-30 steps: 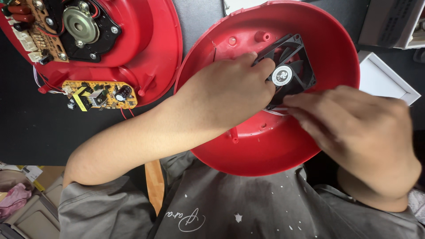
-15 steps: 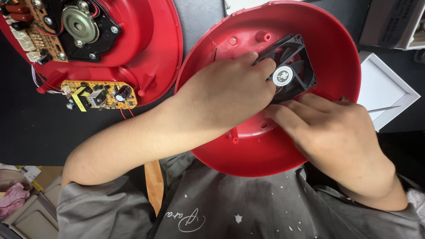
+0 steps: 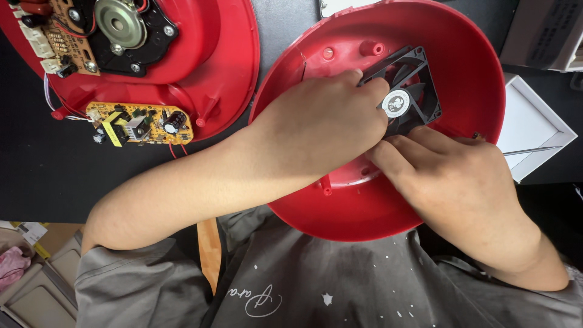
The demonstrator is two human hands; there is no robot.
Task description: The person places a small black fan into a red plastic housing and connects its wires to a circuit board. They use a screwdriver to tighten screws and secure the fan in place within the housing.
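Fan [image 3: 405, 91], a small black square cooling unit with a white round label at its hub, is seen tilted inside the right-hand red shell [image 3: 473, 73], toward the one o'clock part of that bowl-shaped housing. Its left edge is pinched by the fingertips of the left hand [image 3: 322, 124], which is laid across the shell from nine o'clock and is closed on the fan's frame. The right hand [image 3: 452, 182] is brought in from five o'clock, with its fingers curled tight just below the fan, at the frame's lower edge; whether anything is held between those fingers cannot be told, since the fingertips are hidden under the left hand. A thin metal rod [image 3: 531, 150] is seen sticking out at three o'clock of the right hand, over the shell's rim.

At ten o'clock of the fan, well apart, a second red shell [image 3: 218, 67] is laid open on the black table [image 3: 36, 170]. A round metal speaker [image 3: 117, 24] is mounted in it on a black plate, and a yellow circuit board [image 3: 138, 123] is placed along its lower rim, wired to it. A white tray [image 3: 534, 130] is seen at three o'clock, just beside the right-hand shell. A grey shirt [image 3: 316, 285] fills the six o'clock edge.
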